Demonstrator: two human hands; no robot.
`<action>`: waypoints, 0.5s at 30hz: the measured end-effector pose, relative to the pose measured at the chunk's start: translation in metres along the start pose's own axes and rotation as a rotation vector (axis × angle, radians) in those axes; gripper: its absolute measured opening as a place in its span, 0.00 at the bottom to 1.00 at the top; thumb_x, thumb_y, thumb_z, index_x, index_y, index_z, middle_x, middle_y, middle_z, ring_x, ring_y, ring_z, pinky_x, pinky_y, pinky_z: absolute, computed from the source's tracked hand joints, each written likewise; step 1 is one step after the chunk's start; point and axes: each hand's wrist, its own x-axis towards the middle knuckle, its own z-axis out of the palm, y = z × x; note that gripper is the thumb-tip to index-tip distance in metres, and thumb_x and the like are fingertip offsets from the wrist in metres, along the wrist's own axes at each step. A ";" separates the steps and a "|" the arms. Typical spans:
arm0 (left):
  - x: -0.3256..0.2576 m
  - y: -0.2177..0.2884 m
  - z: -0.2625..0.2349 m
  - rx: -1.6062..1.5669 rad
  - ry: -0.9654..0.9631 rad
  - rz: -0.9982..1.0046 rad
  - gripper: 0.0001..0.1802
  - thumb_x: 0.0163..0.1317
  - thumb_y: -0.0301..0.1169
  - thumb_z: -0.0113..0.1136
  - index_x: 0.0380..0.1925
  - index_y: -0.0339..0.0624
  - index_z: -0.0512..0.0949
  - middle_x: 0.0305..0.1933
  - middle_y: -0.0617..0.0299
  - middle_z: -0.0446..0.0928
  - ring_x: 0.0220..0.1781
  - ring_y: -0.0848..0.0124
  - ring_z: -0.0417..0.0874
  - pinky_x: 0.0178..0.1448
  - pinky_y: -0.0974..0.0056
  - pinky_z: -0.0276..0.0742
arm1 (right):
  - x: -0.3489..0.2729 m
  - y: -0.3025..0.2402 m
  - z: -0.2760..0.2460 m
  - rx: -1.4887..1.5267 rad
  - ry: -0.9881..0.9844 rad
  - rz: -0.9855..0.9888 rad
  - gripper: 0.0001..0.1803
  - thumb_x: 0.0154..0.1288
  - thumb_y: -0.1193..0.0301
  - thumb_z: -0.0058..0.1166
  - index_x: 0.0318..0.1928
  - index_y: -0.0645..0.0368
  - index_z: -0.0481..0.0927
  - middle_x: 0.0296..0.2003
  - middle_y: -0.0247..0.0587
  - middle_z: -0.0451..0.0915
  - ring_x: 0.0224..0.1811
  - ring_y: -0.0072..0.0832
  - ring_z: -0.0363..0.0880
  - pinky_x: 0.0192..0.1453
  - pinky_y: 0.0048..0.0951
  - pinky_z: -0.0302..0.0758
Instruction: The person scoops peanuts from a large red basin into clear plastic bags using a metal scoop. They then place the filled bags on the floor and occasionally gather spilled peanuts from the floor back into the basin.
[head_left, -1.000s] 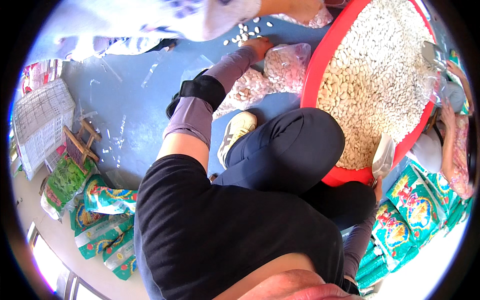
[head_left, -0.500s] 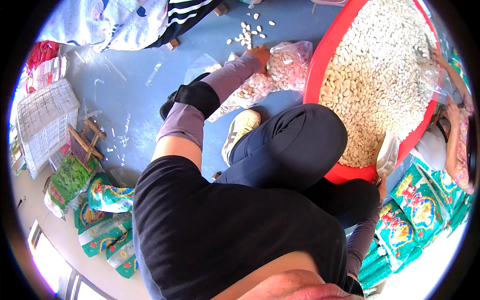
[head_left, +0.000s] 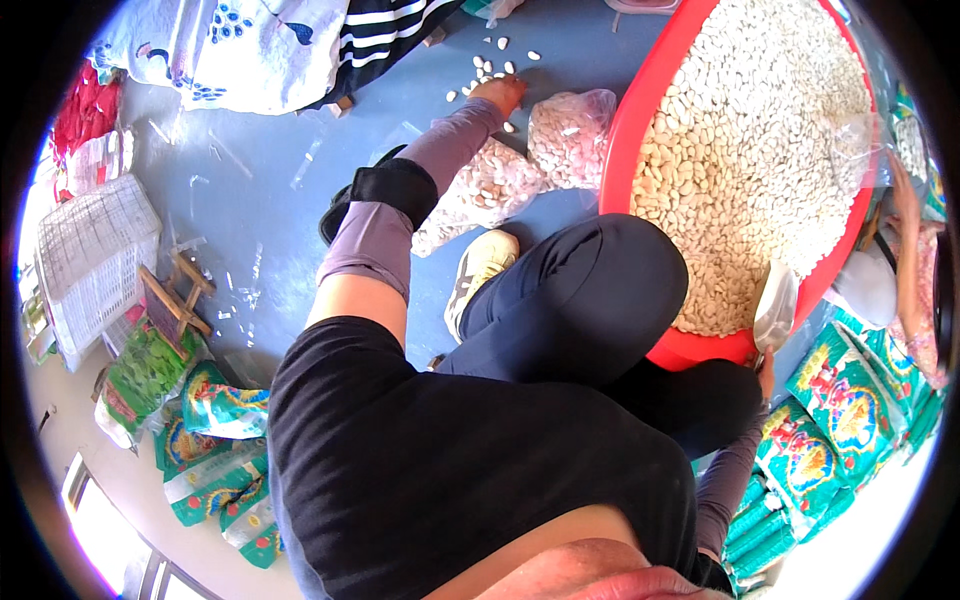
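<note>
Head view, read from the left of the frame to the right. At the left edge lies a white mesh basket (head_left: 92, 255), with a small wooden stand (head_left: 172, 297) just beside it and green printed packets (head_left: 190, 430) heaped below, toward the lower left.

At upper centre the left hand (head_left: 498, 93) reaches far forward onto the blue floor (head_left: 260, 200), its sleeved forearm running diagonally from the centre of the frame up toward the top. The hand rests among the scattered white beans (head_left: 487, 66); the loose beans lie just beyond and to the upper left of the fingertips, some touching them. The fingers seem drawn together over the floor, but whether they pinch a bean cannot be told. This hand is by far the nearer one to the loose beans.

Just right of the forearm lie two clear plastic bags of beans (head_left: 520, 170), both filled and lying on their sides, touching the arm and the rim of the red basin (head_left: 625, 160). The basin, at upper right, is heaped nearly full with white beans.

At lower right the right hand (head_left: 766, 365) sits against the basin's near rim, below a white plastic bag (head_left: 776, 305); its grip is hidden. More green packets (head_left: 845, 400) lie stacked at the right edge.
</note>
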 end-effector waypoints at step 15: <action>0.054 -0.031 -0.001 0.181 0.287 -0.005 0.29 0.59 0.40 0.50 0.61 0.55 0.60 0.69 0.59 0.50 0.71 0.56 0.47 0.71 0.56 0.46 | -0.010 -0.012 0.013 0.142 0.050 0.042 0.25 0.63 0.49 0.44 0.33 0.61 0.75 0.21 0.34 0.73 0.20 0.20 0.68 0.23 0.21 0.65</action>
